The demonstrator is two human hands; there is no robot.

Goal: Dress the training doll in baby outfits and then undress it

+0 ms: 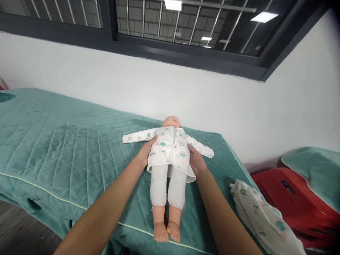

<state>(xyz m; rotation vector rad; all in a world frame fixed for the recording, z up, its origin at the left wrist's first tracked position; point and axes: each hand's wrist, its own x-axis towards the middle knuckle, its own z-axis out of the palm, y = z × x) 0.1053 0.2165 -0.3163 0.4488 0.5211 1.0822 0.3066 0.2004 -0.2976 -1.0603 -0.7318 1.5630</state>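
Note:
A baby doll (pixel 171 122) lies on its back on the green quilted bed cover, its head towards the wall and its bare feet towards me. It wears a white patterned jacket (pixel 166 150) and white trousers (pixel 159 186). Both sleeves stretch out sideways. My left hand (pixel 147 151) grips the doll's torso through the jacket on the left side, thumb on top. On the opposite side my right hand (pixel 196 159) holds the torso in the same way. Most fingers of both hands are hidden beneath or behind the jacket.
The green quilted cover (pixel 79 152) spreads far to the left. A folded white patterned cloth (pixel 265 219) lies at the right edge. Beyond it stands a red plastic chair or stool (pixel 281 187) with green fabric (pixel 316 170). A white wall and a dark-framed window rise behind.

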